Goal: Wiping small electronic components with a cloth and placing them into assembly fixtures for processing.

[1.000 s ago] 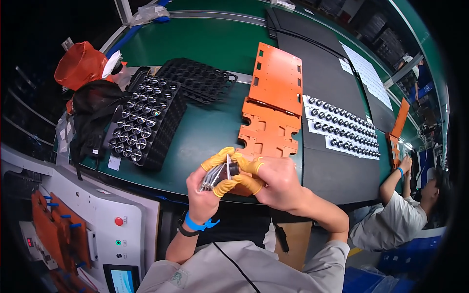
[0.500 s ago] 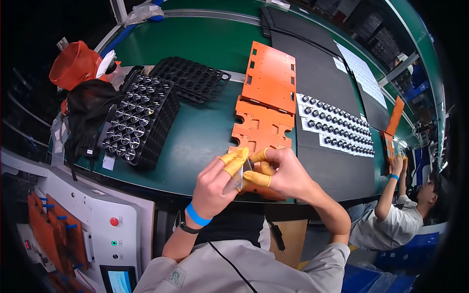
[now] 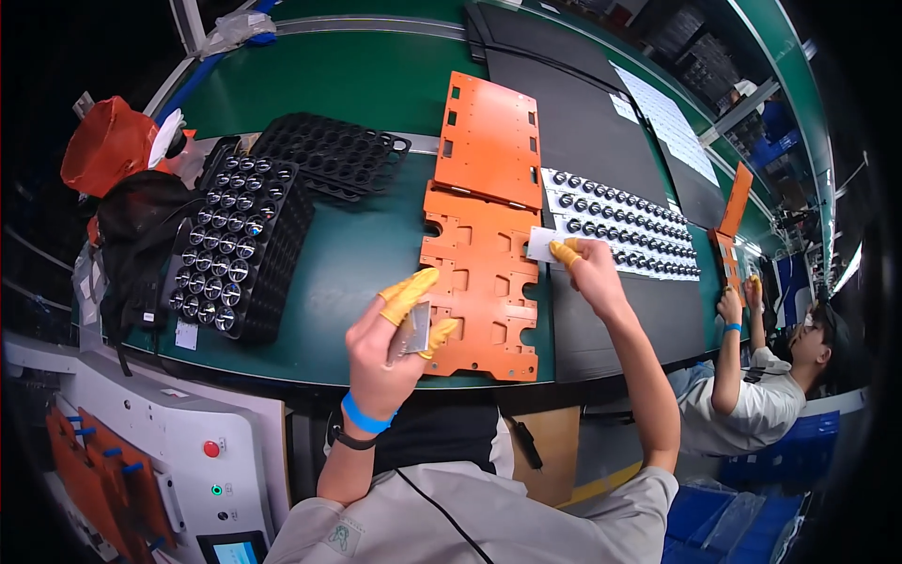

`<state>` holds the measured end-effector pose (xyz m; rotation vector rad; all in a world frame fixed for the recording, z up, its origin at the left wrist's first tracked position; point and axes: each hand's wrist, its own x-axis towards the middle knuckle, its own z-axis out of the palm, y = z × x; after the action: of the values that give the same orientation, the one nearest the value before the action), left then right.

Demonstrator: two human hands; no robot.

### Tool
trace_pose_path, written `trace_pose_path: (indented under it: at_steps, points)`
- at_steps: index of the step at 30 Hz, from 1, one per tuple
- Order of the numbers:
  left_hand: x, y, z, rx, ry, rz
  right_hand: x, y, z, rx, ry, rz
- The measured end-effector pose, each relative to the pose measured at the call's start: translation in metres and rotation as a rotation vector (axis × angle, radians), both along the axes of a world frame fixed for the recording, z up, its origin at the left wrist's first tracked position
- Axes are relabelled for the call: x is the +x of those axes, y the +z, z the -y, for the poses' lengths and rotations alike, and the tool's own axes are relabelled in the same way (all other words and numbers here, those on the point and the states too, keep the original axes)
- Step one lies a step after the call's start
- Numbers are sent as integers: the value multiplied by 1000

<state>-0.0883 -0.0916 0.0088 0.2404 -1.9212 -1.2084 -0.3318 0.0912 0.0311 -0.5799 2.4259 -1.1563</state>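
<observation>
My left hand (image 3: 383, 350), with yellow finger cots, grips several thin silvery plates (image 3: 420, 329) near the lower left of the orange fixture (image 3: 479, 336). My right hand (image 3: 592, 271) pinches one small white plate (image 3: 539, 244) between yellow-cotted fingers, over the fixture's right edge. Cut-outs and recesses cover the fixture's lower half. Its orange lid (image 3: 490, 141) is hinged open on the far side. To the right, rows of white plates bearing round black parts (image 3: 625, 226) lie on the black mat (image 3: 611, 315).
At left stands a stack of black trays (image 3: 272, 282) with shiny round lenses (image 3: 246, 247). Further back are black trays with holes (image 3: 329, 155) and an orange bag (image 3: 108, 146). A machine with a red button (image 3: 211, 448) stands at lower left. A co-worker (image 3: 766, 395) works at right.
My right hand has moved away from my left, to the right and farther off, taking one white plate. The left hand keeps the other plates. The view has shifted slightly.
</observation>
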Motion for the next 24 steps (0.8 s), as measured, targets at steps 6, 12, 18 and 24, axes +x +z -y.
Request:
trace_pose_path:
  at_steps: [6, 12, 18, 24]
  points:
    - [5, 4, -3, 469, -87, -22, -17, -17, 8, 42, 42, 338]
    - [18, -10, 17, 1249, -476, -203, -24, -12, 18, 93, 58, 448]
    - [33, -8, 29, 1529, -527, -339, -28, 25, 35, 599, 228, -75]
    - [55, -32, 37, 1645, -638, -437, 70, 66, 119, 325, 374, -707]
